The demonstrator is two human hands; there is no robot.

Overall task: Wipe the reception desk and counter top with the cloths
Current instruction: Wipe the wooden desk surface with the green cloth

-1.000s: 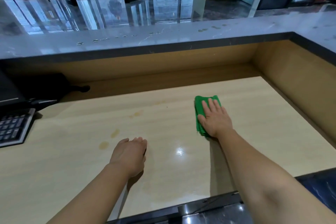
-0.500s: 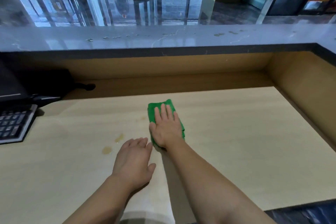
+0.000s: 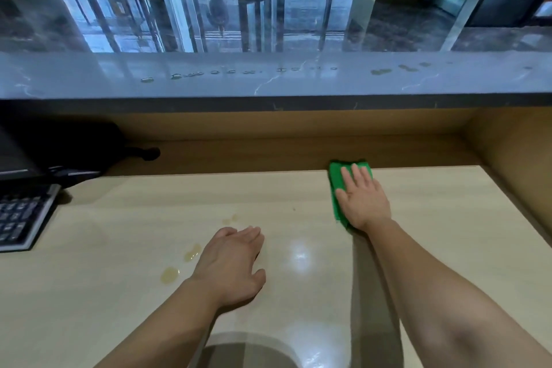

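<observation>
A folded green cloth (image 3: 337, 179) lies at the far edge of the pale wooden desk (image 3: 134, 248). My right hand (image 3: 363, 200) presses flat on the cloth with straight fingers and covers most of it. My left hand (image 3: 231, 266) rests flat on the desk near the middle and holds nothing. Yellowish spill spots (image 3: 191, 254) sit on the desk just left of my left hand. The raised grey marble counter top (image 3: 268, 81) runs across behind the desk, with a row of droplets (image 3: 209, 74) along it.
A black keyboard (image 3: 21, 218) lies at the desk's left edge, with a black device and cable (image 3: 74, 152) behind it. Brown wooden walls close the desk at the back and at the right (image 3: 513, 158). A glossy lobby floor lies beyond the counter.
My right hand has slid the green cloth from the middle of the desk to the right and out to the far edge. My left hand stays resting on the desk.
</observation>
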